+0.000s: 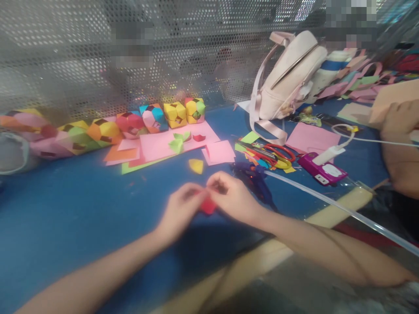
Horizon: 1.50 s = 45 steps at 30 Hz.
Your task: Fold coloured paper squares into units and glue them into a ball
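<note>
Both my left hand and my right hand pinch a small piece of red paper between their fingertips, just above the blue tabletop. Motion blurs the paper, and the fingers cover its upper part. Beyond my hands lies a small yellow paper piece. Green folded paper pieces and a small red one rest on a large pink sheet. Beside my right wrist is a dark blue glue gun with a long clear glue stick sticking out of its back.
Colourful folded paper cubes line the back along a perforated metal screen. Scissors, a purple power strip and a pale pink backpack stand to the right. Another person's hand is at the far right, by an orange sheet.
</note>
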Tool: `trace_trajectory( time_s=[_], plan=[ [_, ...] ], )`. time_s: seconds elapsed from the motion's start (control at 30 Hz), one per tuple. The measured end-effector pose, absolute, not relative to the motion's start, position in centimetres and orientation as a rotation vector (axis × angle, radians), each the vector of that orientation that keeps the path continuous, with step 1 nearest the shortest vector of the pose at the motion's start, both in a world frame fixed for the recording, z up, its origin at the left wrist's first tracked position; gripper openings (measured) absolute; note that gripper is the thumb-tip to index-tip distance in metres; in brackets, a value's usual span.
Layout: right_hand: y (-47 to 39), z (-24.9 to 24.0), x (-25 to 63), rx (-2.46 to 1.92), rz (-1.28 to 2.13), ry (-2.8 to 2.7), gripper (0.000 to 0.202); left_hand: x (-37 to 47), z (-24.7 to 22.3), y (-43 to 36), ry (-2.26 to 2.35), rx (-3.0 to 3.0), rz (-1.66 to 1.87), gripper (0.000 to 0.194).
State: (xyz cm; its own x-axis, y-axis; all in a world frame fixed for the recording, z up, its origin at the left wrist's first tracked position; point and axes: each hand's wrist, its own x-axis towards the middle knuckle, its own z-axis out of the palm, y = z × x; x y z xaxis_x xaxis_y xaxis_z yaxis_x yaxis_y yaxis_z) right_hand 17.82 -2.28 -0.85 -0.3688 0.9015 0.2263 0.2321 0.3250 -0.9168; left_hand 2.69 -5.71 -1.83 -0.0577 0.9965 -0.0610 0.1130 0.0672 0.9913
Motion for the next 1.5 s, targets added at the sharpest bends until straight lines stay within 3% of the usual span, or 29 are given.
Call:
trace_trajectory(
  time_s=[0.27, 0.6, 0.87, 1.0, 1.23, 1.5],
  plan=[
    [-1.9, -0.4, 18.2, -0.987, 1.202, -1.743, 0.01, 2.3, -1.5, -6.0, 1.479, 1.412, 1.147, 0.015],
    [-2.1, -1.6, 18.1, -0.8, 0.678, -2.034, 0.016, 2.2, -2.2, -5.8, 1.412, 1.486, 1.054, 0.013],
    [-1.9, -1.9, 18.1, -0.905, 0.791, -2.008, 0.012, 2.2, -1.9, -5.8, 1.408, 1.427, 1.11, 0.01],
    [-1.8, -1.8, 18.1, -0.927, 0.779, -2.018, 0.014, 2.2, -1.7, -5.6, 1.404, 1.397, 1.034, 0.02],
    [-1.9, -1.0, 18.0, -0.995, 1.055, -1.902, 0.014, 2.1, -1.7, -5.6, 1.543, 1.472, 1.125, 0.017],
    [-1.8, -1.5, 18.1, -1.021, 0.812, -1.988, 0.015, 2.3, -1.5, -5.5, 1.522, 1.428, 1.107, 0.016]
  ],
)
